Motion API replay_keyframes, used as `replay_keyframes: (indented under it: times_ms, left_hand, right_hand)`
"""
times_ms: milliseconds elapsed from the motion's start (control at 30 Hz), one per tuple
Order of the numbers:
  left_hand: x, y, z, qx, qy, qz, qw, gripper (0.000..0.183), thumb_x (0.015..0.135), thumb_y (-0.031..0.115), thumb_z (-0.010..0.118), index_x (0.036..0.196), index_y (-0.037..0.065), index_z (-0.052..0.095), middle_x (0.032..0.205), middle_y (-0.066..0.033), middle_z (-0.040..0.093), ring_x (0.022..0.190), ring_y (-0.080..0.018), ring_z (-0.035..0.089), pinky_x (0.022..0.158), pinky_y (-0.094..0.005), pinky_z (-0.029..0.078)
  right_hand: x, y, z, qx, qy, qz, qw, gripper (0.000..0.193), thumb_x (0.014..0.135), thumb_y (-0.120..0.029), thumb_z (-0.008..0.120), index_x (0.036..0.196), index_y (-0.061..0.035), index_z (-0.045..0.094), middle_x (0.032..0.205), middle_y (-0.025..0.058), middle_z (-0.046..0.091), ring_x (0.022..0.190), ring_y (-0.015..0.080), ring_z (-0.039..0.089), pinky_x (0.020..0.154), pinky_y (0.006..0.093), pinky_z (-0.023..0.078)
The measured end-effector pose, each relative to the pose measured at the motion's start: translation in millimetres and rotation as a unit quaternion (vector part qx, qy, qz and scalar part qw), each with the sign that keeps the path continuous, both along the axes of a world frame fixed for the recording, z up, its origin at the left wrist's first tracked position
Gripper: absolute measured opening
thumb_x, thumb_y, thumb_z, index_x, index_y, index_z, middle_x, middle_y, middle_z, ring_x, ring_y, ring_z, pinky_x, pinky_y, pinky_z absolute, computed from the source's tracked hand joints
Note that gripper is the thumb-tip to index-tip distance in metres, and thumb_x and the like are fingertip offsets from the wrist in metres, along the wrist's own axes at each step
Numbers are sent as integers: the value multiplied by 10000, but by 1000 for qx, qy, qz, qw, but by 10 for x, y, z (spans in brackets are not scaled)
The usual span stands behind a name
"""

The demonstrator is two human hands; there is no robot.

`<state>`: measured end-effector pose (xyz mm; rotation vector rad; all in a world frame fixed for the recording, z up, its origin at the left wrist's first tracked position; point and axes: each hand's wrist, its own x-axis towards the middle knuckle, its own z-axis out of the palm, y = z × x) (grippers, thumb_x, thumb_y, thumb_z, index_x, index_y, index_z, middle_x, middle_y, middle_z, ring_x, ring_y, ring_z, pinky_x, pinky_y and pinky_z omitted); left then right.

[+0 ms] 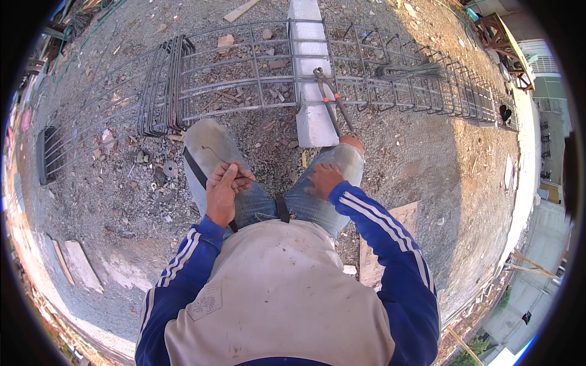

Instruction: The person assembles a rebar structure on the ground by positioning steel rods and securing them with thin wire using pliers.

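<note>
In front of my left thigh, my left hand (224, 188) pinches a thin tie wire (215, 151) between thumb and fingers; its bent end sticks up past the hand. My right hand (324, 180) lies on my right thigh with fingers apart, nothing visible in it. Ahead of my knees, a pair of long-handled nippers (330, 100) with orange bands leans over the white beam (311, 50) and the bars of a rebar cage (256, 68). To the right, a bundle of tie wire (410, 72) rests on the cage.
Several stirrups (166, 82) are bunched on the cage's left part, and long bars run on to a dark block (50, 155) at far left. Gravel and rubble cover the ground. A board (388, 241) lies by my right side, other planks (82, 265) at left.
</note>
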<state>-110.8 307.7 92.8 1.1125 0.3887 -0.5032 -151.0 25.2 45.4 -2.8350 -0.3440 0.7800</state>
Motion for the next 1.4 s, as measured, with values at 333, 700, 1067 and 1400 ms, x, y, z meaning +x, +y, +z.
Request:
replay_keyframes:
  times_ms: [333,700,1067,1400]
  left_hand:
    - [267,140,19,1,-26,66,998,164,973,207,505,1027,62,561,841,-62,648,747,-178,653,687,-302,518]
    - [251,104,33,0,-18,49,999,175,960,239,540,1020,76,560,857,-70,660,761,-172,658,676,-297,516]
    - [224,-137,161,24,-6,11,1000,161,981,211,486,1026,70,550,853,-74,658,767,-178,658,696,-301,525]
    - [-233,65,177,32,16,82,996,123,972,192,494,959,78,539,838,-89,652,737,-220,671,656,-328,542]
  right_hand:
    - [-563,-1019,1278,168,-90,-270,944,181,848,-204,633,945,-68,702,857,146,683,777,302,657,690,359,510]
    - [-1509,-3186,1599,149,-461,-721,495,221,893,-242,640,970,-45,702,585,-26,486,515,83,446,487,250,407]
    - [456,-2810,1034,-7,-496,-615,612,321,917,-304,555,929,-28,719,784,105,674,690,234,610,652,354,481]
    - [1900,-3017,882,7,-544,-523,656,372,912,-362,520,1037,-61,701,1006,154,679,955,325,627,853,413,485]
